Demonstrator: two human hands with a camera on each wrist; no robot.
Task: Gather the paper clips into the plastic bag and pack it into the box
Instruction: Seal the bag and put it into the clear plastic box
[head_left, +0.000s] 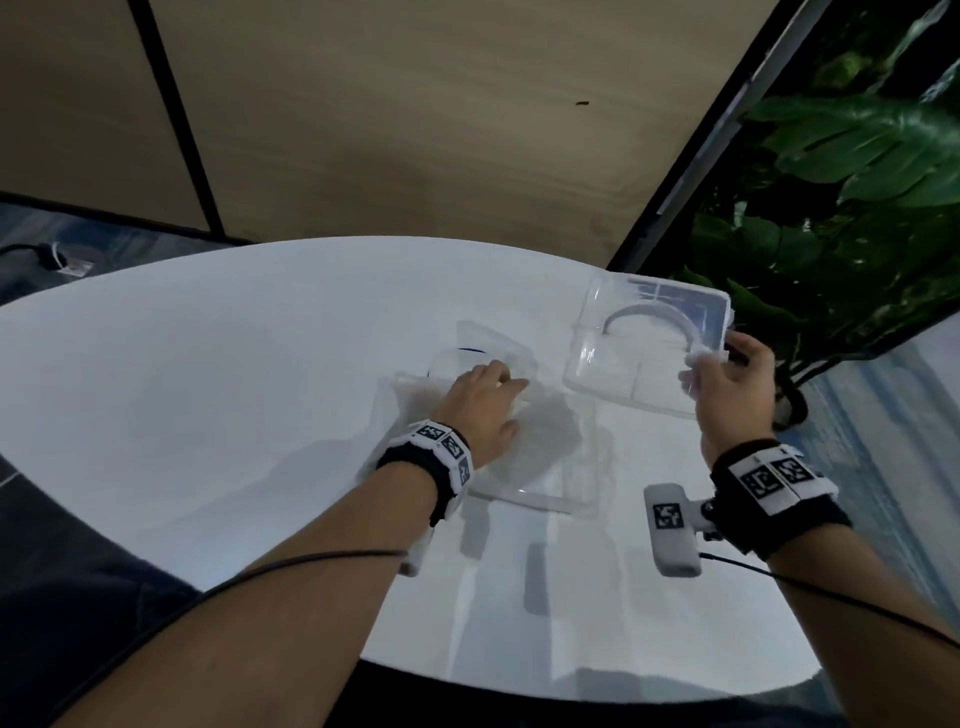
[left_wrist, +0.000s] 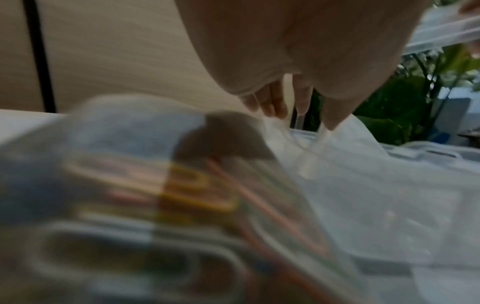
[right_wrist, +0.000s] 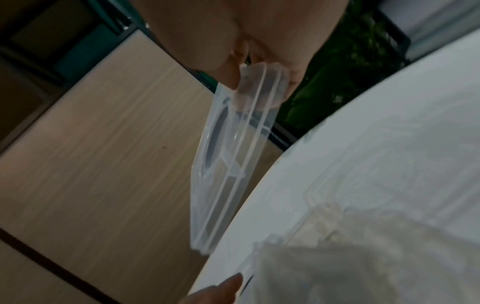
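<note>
My left hand (head_left: 480, 402) lay flat, fingers straight, pressing the plastic bag (left_wrist: 337, 185) down inside the clear box (head_left: 540, 488) on the white surface (head_left: 208, 389). Paper clips (left_wrist: 197, 191) sat in the bag: yellow, pink and white ones showed blurred in the left wrist view. My right hand (head_left: 737, 387) pinched the corner of the box lid (head_left: 649, 353), thumb and fingers curled over its rim, lid held up off the surface to the box's right. Potted plant (head_left: 857, 182) beyond.
</note>
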